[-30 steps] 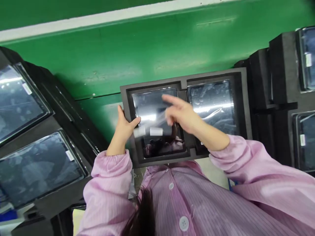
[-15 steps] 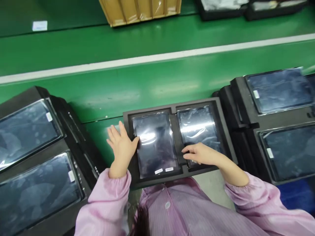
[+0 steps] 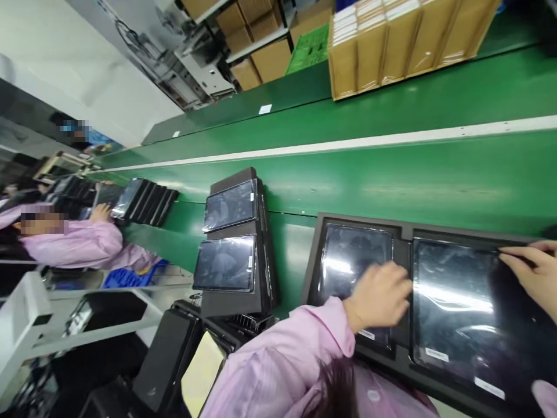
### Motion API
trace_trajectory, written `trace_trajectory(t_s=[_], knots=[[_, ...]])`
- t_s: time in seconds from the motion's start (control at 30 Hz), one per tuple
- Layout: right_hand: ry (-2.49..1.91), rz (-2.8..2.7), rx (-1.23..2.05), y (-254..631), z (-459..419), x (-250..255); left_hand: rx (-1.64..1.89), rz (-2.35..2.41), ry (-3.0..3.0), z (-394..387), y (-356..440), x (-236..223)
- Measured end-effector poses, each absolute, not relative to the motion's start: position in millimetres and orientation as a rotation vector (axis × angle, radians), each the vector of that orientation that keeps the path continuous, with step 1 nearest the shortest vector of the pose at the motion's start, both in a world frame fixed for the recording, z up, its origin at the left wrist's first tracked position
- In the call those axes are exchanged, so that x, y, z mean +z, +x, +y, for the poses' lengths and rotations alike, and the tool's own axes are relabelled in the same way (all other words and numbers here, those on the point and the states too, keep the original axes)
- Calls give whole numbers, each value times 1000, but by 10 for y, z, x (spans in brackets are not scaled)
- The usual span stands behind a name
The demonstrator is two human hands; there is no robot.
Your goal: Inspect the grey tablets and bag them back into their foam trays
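A black foam tray (image 3: 402, 273) lies in front of me, with two film-covered tablets in its side-by-side recesses. My left hand (image 3: 383, 295) is over the right edge of the left tablet (image 3: 339, 267); its curled fingers are smeared by motion. At the far right, part of my right hand (image 3: 533, 270) shows, thumb and fingertips pinched together at the upper edge of the right tablet (image 3: 456, 302). What is between those fingertips, if anything, is too small to make out. White labels (image 3: 489, 388) show near that tablet's lower edge.
Stacked foam trays (image 3: 226, 232) with tablets stand to the left. Upright cartons (image 3: 404, 46) are at the back of the green bench (image 3: 391, 174). Farther left, another person (image 3: 87, 238) in a pink sleeve reaches toward a row of black tablets (image 3: 145, 200). A metal frame (image 3: 104, 337) is below.
My view has swung left, so the tray now appears farther right. My left hand has moved from the tray's left rim to between the tablets; my right hand has moved to the right tablet's upper edge.
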State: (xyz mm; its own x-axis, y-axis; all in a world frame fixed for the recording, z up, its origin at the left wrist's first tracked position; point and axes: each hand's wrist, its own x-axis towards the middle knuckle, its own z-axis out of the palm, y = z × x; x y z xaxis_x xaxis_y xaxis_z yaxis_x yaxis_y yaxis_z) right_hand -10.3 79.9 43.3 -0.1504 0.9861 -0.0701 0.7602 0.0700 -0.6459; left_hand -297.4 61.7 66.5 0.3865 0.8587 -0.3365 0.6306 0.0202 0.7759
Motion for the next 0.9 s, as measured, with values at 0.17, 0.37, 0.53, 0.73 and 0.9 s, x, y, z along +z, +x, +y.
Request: trace_trajectory(t_s=[0.17,0.37,0.53,0.73,0.9], knots=[[-1922,-1670,274,-31,578,264,339,1232,1589,401,-2605,514],[-1522,-1671,1181,-399,-300,818,356,1091,1320,579,-2573,371],[-1460,-1515,1185,-342,-792,821,252,877,1161,813,-2767,253],[-2123,-1629,845,-446,-697,509,394,1081,1207,968,-2578,317],[-1910,-1380,1084,-510,-277,531,188,1036,1922,1165,-2453,287]])
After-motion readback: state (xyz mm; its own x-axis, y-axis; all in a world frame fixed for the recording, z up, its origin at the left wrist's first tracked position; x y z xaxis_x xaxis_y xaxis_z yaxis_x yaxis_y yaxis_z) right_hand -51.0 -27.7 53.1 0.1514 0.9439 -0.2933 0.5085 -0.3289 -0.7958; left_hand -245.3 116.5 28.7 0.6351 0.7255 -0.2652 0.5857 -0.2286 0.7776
